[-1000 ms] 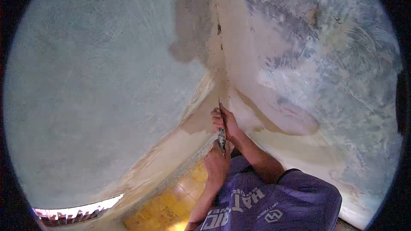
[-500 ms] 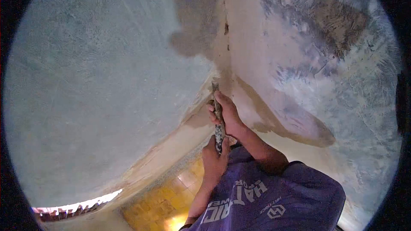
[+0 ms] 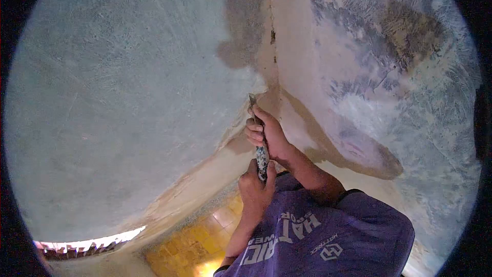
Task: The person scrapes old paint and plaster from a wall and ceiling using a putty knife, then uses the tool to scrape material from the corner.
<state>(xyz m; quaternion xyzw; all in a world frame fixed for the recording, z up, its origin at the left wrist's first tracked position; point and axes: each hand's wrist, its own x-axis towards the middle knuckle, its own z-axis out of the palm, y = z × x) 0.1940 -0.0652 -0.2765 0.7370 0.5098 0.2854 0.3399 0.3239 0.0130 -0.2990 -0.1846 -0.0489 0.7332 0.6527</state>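
My right hand (image 3: 269, 133) is wrapped round the upper part of a narrow scraper-like hand tool (image 3: 262, 157), its thumb lying along the shaft near the tip. The handle is speckled light and dark, and a small, flat, slightly flared tip sticks out above the thumb. Lower down, my left hand (image 3: 255, 187) grips the handle end with closed fingers. The tip is close to the edge of the grey-blue plastered surface (image 3: 128, 97), beside the corner; whether it touches cannot be made out.
A cracked corner seam (image 3: 272, 36) runs upward from the meeting point. To the right is a patchy plastered wall (image 3: 359, 72) with a damp-looking brown band (image 3: 328, 149). Yellow floor tiles (image 3: 197, 241) lie below, and a bright opening (image 3: 92, 243) shows at lower left.
The tool's tip has swung slightly left and up, with both hands still holding it. The surroundings have shifted a little in view.
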